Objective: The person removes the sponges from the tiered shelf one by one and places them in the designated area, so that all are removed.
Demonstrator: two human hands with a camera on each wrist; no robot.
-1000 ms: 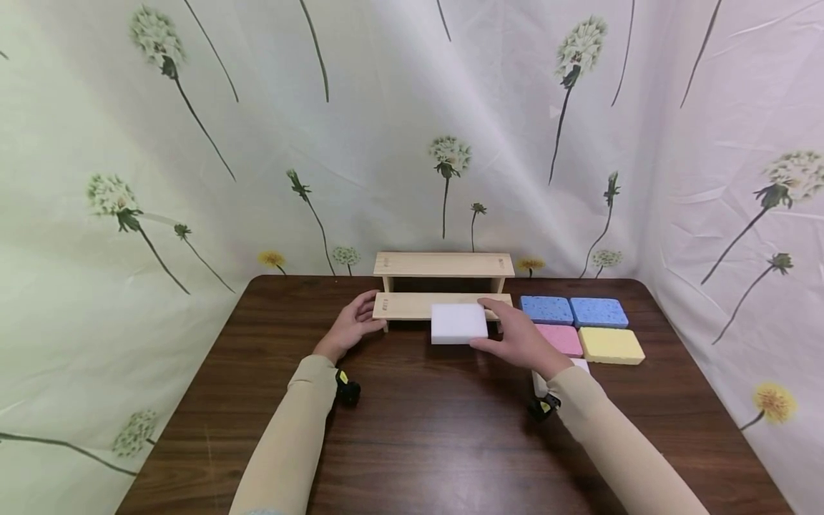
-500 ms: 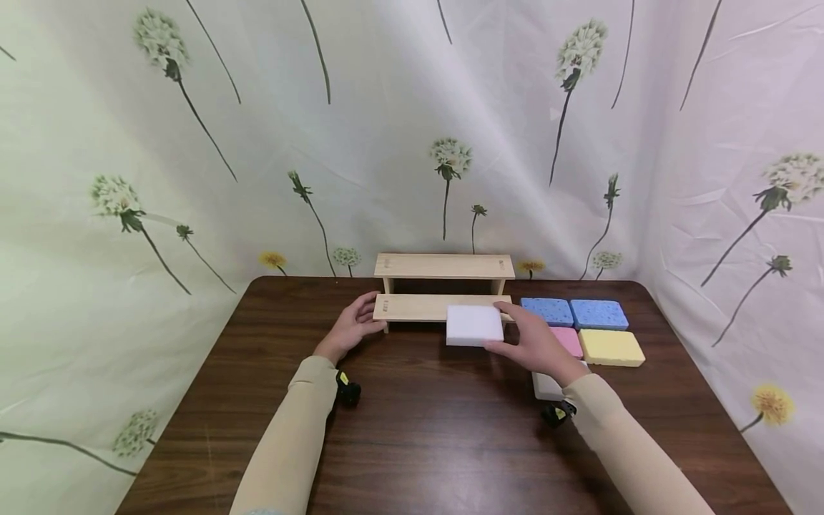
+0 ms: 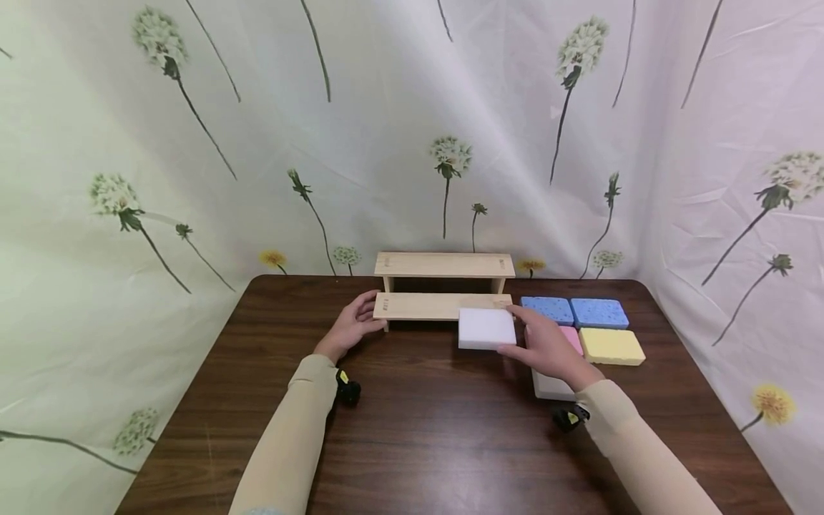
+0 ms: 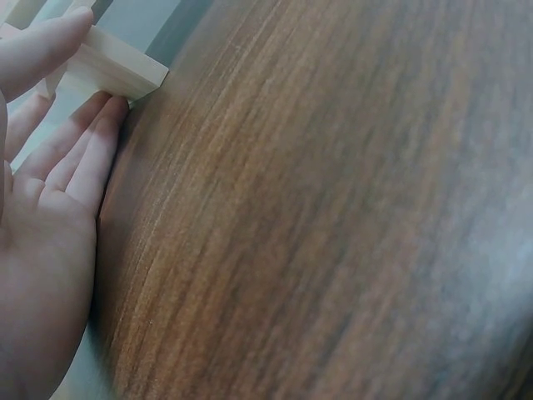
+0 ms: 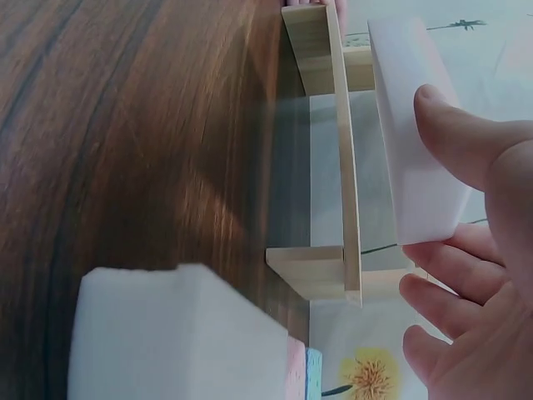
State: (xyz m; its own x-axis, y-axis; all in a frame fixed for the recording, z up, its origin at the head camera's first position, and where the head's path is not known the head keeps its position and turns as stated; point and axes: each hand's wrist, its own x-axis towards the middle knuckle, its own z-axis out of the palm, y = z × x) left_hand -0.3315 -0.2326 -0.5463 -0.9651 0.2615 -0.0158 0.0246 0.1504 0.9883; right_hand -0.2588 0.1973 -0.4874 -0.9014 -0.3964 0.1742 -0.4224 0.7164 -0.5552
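My right hand (image 3: pixel 546 345) pinches a white sponge block (image 3: pixel 486 329) by its right end, thumb on the near side and fingers on the far side. In the right wrist view the held sponge (image 5: pixel 420 133) is above the lower board, with a gap between them. A two-tier wooden shelf (image 3: pixel 421 306) stands at the back of the table. At its left end is my left hand (image 3: pixel 350 326). In the left wrist view its nearly straight fingers (image 4: pixel 79 158) touch the shelf's leg (image 4: pixel 125 71), and the thumb lies beside the board.
Right of the shelf lie two blue sponges (image 3: pixel 599 313), a partly covered pink sponge (image 3: pixel 571 339) and a yellow sponge (image 3: pixel 611 346). Another white block (image 3: pixel 552 388) lies on the brown table (image 3: pixel 412 436), below my right wrist. A flower-print curtain (image 3: pixel 386 143) hangs behind and at both sides.
My right hand has moved to the right and slightly toward me with the white sponge block, along the lower board. The left hand and the shelf have stayed in place.
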